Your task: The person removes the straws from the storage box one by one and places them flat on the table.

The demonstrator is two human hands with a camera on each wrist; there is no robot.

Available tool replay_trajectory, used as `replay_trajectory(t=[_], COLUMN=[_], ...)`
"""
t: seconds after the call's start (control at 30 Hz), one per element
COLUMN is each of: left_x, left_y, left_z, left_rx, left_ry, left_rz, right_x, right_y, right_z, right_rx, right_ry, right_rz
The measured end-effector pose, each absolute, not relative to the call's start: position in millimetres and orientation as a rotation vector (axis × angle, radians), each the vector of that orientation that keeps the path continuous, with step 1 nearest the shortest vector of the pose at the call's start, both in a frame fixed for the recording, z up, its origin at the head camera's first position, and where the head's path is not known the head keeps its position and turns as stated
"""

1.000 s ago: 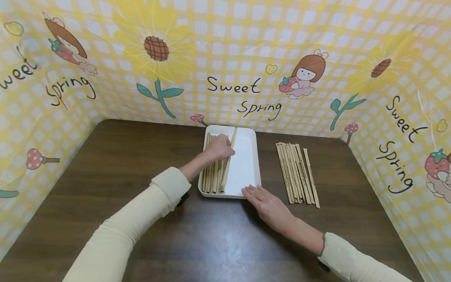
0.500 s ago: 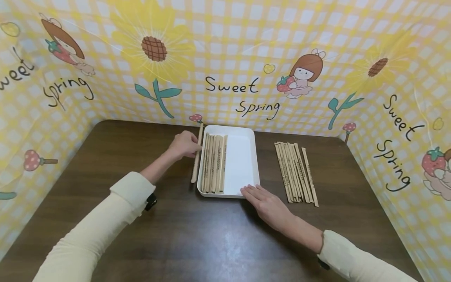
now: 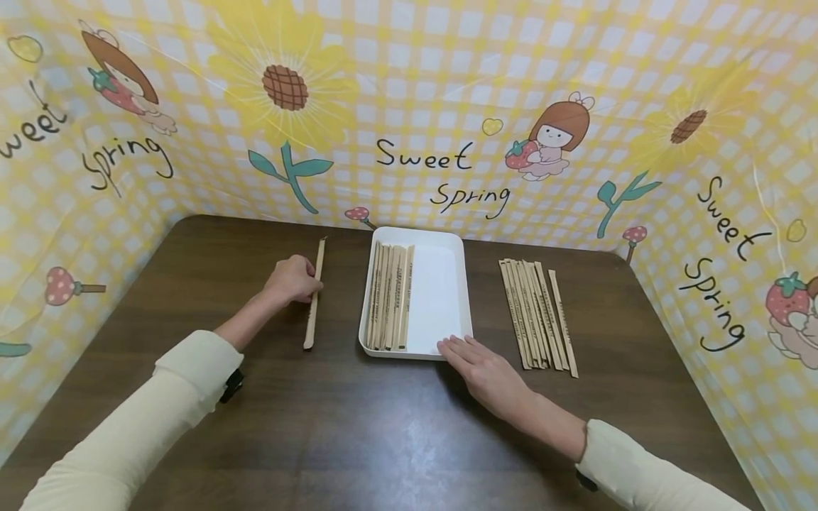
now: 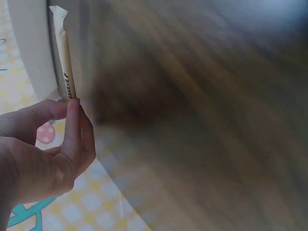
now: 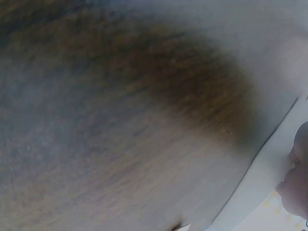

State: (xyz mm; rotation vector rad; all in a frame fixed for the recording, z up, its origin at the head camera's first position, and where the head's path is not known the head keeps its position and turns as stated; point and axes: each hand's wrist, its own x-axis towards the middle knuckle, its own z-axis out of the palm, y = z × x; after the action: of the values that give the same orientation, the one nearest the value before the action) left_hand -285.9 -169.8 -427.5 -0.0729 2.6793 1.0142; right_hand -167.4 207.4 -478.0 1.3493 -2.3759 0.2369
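Left of the tray, my left hand (image 3: 292, 279) pinches one paper-wrapped stick (image 3: 311, 319) between thumb and fingers. The left wrist view also shows the left hand (image 4: 53, 147) gripping the stick (image 4: 64, 53), whose upper end sticks up past the fingertips. Several wrapped sticks (image 3: 388, 298) lie side by side in the left half of the white tray (image 3: 437, 301). My right hand (image 3: 488, 372) rests with straight fingers on the tray's near right corner. Part of the right hand (image 5: 298, 175) shows at the edge of the right wrist view, beside the tray's wall (image 5: 255, 185).
Several more wrapped sticks (image 3: 533, 312) lie on the brown table (image 3: 358, 433) to the right of the tray. A yellow checked cloth (image 3: 415, 85) with printed flowers and figures stands behind the table and along its sides.
My left hand has lifted one stick out of the tray and carried it left, over the table beside the tray. My right hand has stayed on the tray's corner.
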Motion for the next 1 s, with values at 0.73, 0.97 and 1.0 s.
replay_trajectory(t=[0.73, 0.97, 1.0], left_x=[-281, -283, -283], left_y=[-181, -159, -154], left_z=[-432, -417, -414], left_rx=[-0.013, 0.035, 0.029], left_ry=[2.84, 2.632, 2.577], left_rz=[0.905, 1.234, 1.299], right_x=[-166, -168, -168], right_y=[207, 208, 208], right_z=[-480, -479, -480], right_rx=[1.343, 1.347, 1.347], right_ry=[-2.369, -2.364, -2.362], right_rz=[0.225, 0.215, 0.215])
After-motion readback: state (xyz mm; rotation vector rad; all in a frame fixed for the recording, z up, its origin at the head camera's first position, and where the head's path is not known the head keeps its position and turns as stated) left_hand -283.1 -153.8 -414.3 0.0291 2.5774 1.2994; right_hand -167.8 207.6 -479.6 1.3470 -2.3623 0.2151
